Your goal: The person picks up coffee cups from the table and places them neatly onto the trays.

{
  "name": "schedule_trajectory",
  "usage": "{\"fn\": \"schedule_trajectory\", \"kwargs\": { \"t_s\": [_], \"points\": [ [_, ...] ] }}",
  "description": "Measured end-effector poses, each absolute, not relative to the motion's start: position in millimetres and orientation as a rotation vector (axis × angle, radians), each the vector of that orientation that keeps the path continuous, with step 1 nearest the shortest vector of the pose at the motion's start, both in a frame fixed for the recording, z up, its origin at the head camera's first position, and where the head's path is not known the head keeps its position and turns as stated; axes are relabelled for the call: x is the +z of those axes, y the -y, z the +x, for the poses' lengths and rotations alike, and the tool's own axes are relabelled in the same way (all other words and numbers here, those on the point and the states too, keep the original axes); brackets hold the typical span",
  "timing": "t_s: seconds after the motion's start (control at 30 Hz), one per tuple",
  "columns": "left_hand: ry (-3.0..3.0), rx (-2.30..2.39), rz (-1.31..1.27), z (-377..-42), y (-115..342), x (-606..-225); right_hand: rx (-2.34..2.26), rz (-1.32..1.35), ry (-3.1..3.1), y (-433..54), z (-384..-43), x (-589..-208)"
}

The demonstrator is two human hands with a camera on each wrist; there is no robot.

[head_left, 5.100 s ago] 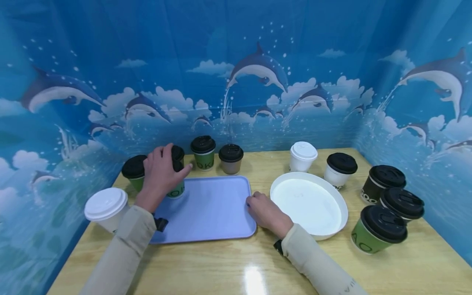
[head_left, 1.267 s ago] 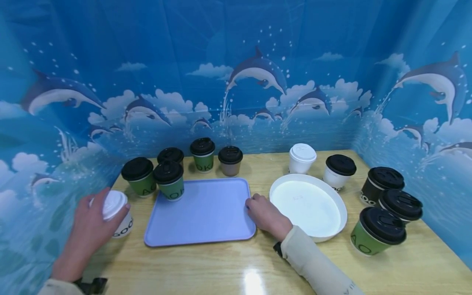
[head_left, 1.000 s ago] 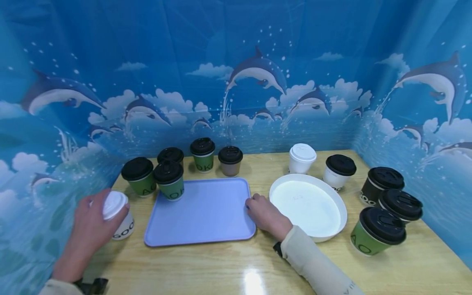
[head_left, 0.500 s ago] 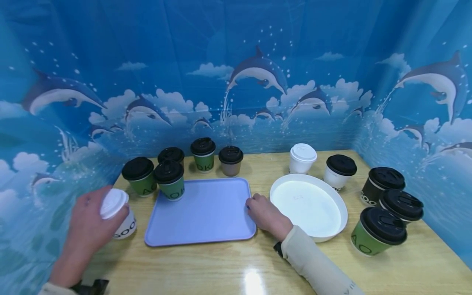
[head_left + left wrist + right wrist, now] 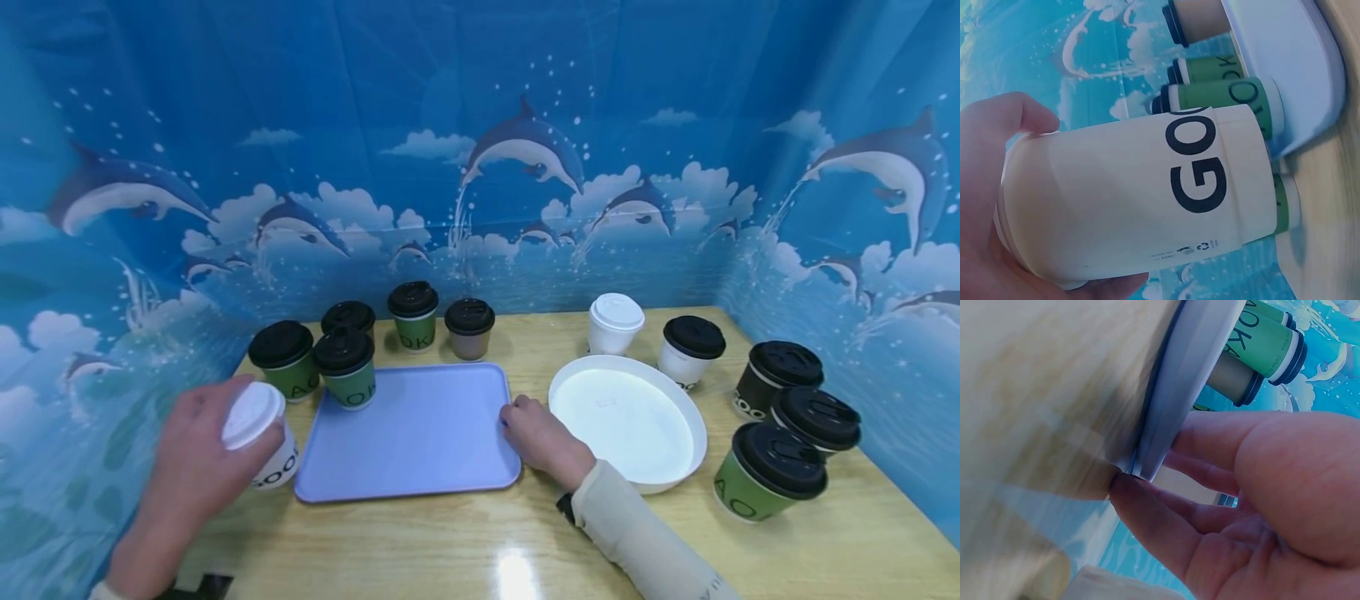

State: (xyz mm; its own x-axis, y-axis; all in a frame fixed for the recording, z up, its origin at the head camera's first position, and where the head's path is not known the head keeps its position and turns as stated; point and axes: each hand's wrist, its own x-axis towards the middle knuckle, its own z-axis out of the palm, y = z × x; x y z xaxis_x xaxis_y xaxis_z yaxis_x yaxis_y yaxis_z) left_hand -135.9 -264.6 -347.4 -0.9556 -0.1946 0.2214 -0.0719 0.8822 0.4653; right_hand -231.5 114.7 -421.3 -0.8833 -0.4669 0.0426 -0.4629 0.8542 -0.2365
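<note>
My left hand (image 5: 197, 454) grips a white paper coffee cup (image 5: 279, 468) by its white lid, thumb on one side and fingers round the other. In the left wrist view the cup's black "GOO" lettering shows, its base pointing away from the palm. It is just left of the lavender tray (image 5: 420, 446). On the tray's back left corner stands a green coffee cup (image 5: 352, 387) with a black lid. My right hand (image 5: 546, 442) pinches the tray's right rim, its fingertips (image 5: 1127, 487) right at the edge in the right wrist view.
Behind the tray stand a dark green cup (image 5: 292, 379), another green cup (image 5: 416, 331) and a grey-brown cup (image 5: 469, 343). A round white tray (image 5: 693, 458) lies to the right, with several white, black and green lidded cups around it. A dolphin-print curtain (image 5: 480, 167) encloses the table.
My left hand has left the green cup on the tray's corner and taken hold of the white cup. Lately it has shifted right with it, toward the tray. The right hand stays put.
</note>
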Motion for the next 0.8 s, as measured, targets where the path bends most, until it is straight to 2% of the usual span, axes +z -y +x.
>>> {"fn": "schedule_trajectory", "kwargs": {
  "t_s": [0.8],
  "points": [
    [2.677,-0.601,-0.056,-130.9,227.9,-341.8,-0.394,-0.801,-3.026,-115.5,-231.1,-420.6]
  ]
}}
